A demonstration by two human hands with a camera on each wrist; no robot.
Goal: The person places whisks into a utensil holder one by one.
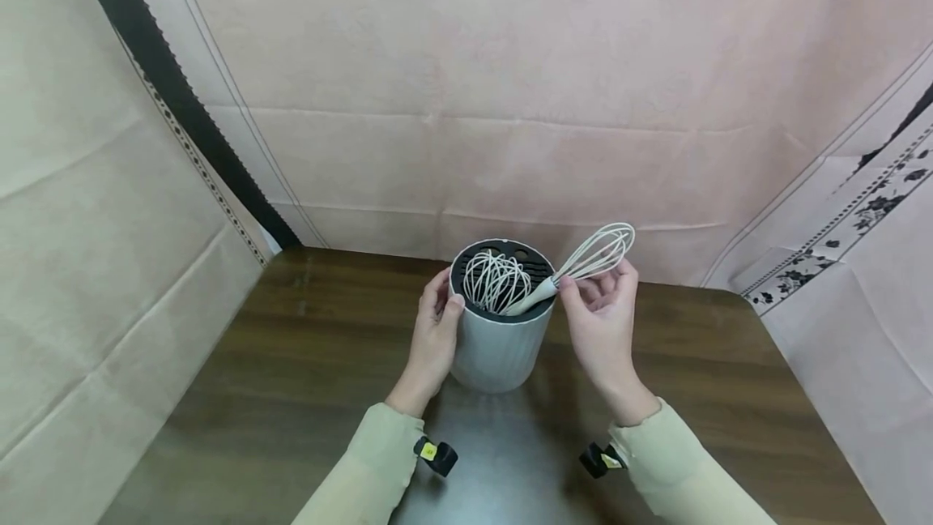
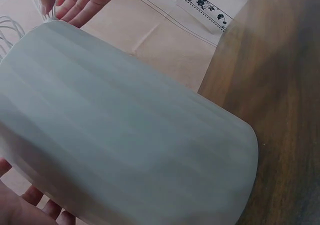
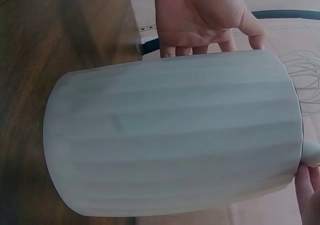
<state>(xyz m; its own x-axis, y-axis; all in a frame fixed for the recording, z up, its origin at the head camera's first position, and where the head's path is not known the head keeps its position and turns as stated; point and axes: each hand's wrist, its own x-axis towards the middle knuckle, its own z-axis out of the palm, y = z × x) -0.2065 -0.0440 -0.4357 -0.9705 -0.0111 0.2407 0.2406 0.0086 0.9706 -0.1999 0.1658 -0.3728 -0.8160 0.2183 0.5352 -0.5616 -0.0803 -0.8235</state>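
A pale grey ribbed utensil holder stands upright on the table, its black slotted top facing up. My left hand grips its left side, thumb at the rim and fingers round behind. With my right hand I pinch a whisk where the pale handle meets the white wires. That whisk slants over the right rim, wire head up and to the right, handle end over the slotted top. Another white wire whisk head pokes up from the holder; its handle is hidden inside.
The dark brown wooden table has rounded far corners. Pale cloth hangs behind it, with more cloth along both sides. A black wrist camera sits at the left cuff, and a matching camera at the right cuff.
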